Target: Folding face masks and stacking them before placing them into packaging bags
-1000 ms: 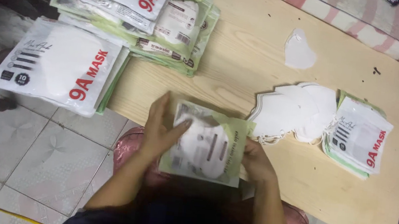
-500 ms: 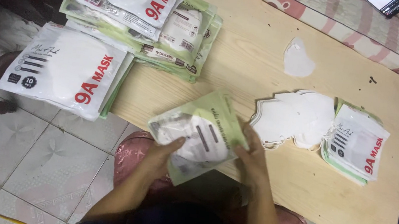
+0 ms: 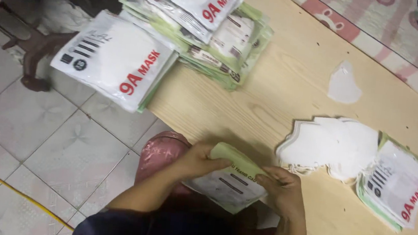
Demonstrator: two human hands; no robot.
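- A pale wooden table (image 3: 283, 94) is being viewed from above; it is standing on a tiled floor (image 3: 28, 141), with a patterned mat running along its far side.
- A green-and-white mask pouch (image 3: 231, 178) is being held at the near edge of the table, just in front of the person's body.
- The pouch is being pinched between both hands: the left hand (image 3: 200, 160) is closed on its left end, thumb laid across the top, and the right hand (image 3: 284, 188) is closed on its right end.
- The pouch's long axis is running roughly left to right, tilted down toward the right hand; both hands are touching it, so neither is nearer.
- Whether the pouch's mouth is sealed cannot be told; a white mask appears to be showing through its front.
- A loose heap of white masks (image 3: 331, 144) is lying just right of the right hand, nearer to it than to the left.
- A small stack of filled pouches (image 3: 396, 189) is resting against that heap, at the right.
- A single white mask (image 3: 344, 85) is lying alone, further back.
- A large pile of packed pouches (image 3: 197, 24) is sitting at the far left corner, partly overhanging the table's edge.
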